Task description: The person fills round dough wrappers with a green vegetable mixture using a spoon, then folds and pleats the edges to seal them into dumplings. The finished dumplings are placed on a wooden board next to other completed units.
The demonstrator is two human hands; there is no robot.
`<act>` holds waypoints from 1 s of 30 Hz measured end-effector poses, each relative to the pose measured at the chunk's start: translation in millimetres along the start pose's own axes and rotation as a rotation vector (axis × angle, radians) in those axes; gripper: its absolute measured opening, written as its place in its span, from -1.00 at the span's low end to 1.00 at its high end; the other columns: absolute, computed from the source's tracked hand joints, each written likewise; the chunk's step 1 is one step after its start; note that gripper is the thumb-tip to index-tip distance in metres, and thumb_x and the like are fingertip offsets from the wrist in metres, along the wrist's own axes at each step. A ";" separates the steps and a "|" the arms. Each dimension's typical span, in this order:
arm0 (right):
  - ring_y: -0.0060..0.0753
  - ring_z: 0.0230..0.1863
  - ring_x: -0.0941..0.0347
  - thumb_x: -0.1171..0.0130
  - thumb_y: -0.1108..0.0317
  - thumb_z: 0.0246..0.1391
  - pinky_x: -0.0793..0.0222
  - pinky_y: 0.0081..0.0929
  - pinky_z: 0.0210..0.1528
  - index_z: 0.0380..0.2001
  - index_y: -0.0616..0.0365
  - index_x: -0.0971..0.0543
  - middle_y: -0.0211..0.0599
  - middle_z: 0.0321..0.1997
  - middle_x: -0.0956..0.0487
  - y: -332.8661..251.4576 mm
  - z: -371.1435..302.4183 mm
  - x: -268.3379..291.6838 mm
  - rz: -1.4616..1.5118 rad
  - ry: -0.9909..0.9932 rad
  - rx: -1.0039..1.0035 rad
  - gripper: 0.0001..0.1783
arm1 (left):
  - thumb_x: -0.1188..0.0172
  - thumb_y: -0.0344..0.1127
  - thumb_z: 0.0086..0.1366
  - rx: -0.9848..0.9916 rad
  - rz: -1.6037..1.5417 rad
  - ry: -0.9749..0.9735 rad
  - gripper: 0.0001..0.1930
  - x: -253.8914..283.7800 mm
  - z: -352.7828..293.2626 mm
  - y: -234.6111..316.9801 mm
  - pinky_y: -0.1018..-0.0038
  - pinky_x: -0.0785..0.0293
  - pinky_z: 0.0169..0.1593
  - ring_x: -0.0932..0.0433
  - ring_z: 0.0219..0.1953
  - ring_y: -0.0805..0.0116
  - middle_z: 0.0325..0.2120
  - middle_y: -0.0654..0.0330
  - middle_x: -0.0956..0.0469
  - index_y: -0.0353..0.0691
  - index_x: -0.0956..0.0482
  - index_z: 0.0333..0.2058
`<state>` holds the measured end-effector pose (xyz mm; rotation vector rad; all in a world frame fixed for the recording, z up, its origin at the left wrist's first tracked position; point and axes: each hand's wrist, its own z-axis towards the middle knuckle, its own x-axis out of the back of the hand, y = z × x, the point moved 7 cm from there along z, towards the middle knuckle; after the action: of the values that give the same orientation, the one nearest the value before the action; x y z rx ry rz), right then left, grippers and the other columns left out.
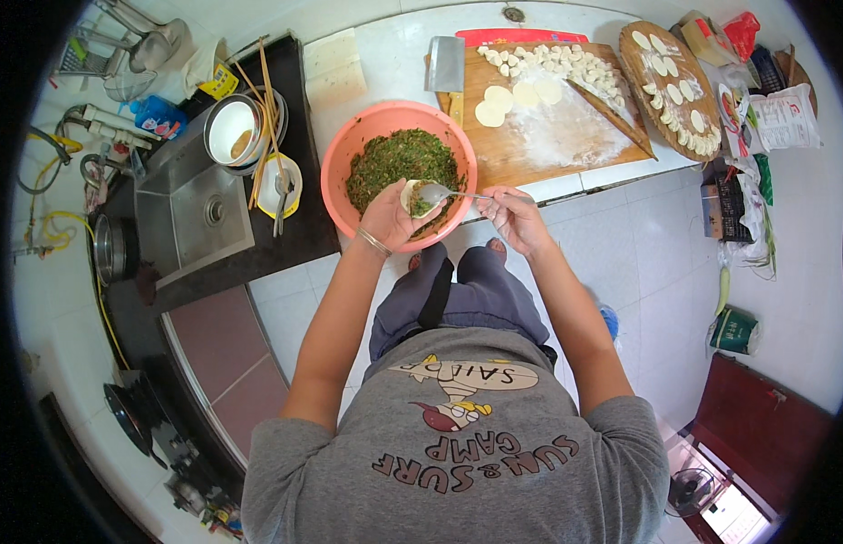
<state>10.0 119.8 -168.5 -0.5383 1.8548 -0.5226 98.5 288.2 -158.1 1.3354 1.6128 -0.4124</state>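
Observation:
My left hand (392, 216) cups a round dumpling wrapper (410, 192) over the near rim of a pink basin (333, 163). Green chopped filling (399, 161) fills much of that basin, and a little of it lies on the wrapper. Pinched in my right hand (517, 218) is the handle of a metal spoon (437, 193), its bowl resting at the wrapper. To the right, a floured wooden board (566, 136) carries several flat wrappers (494, 105), many small dough pieces (566, 65) and a rolling pin (612, 118).
A cleaver (446, 63) lies beside the board's left edge. At the far right, a round tray (634, 68) bears wrappers and finished dumplings. On the left are a steel sink (181, 204), a white bowl (231, 131) and long chopsticks (269, 100).

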 end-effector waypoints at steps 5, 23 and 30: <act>-0.29 -0.26 -0.54 -0.05 0.43 0.11 -0.42 -0.48 -0.11 -0.23 0.40 -0.49 -0.02 -0.29 -0.58 8.1 6.1 7.7 0.000 0.009 -0.008 -0.77 | 0.24 -0.28 0.41 0.036 -0.029 0.072 -0.64 17.6 4.4 -2.6 0.20 -0.37 0.17 -0.39 0.06 0.09 0.04 -0.03 -0.35 -0.37 -0.21 0.08; -0.50 -0.22 -0.49 -0.11 0.43 0.11 -0.39 -0.53 -0.11 -0.29 0.29 -0.60 -0.29 -0.27 -0.61 -39.6 16.2 -29.8 -0.847 -0.128 0.121 -0.83 | 0.22 -0.29 0.40 0.029 0.035 0.076 -0.64 47.7 9.8 2.3 0.24 -0.38 0.17 -0.39 0.07 0.19 0.04 0.04 -0.36 -0.34 -0.23 0.09; -0.47 -0.26 -0.48 -0.07 0.45 0.09 -0.36 -0.54 -0.14 -0.32 0.34 -0.59 -0.24 -0.30 -0.60 -39.0 17.2 -10.0 -0.609 0.006 0.138 -0.82 | 0.21 -0.28 0.40 -0.041 0.046 0.131 -0.60 67.3 9.0 9.5 0.24 -0.39 0.15 -0.36 0.09 0.04 0.09 -0.01 -0.30 -0.34 -0.16 0.14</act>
<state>33.9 92.7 -143.6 -1.0137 1.6268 -1.0445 115.5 322.5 -215.0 1.3905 1.6856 -0.2673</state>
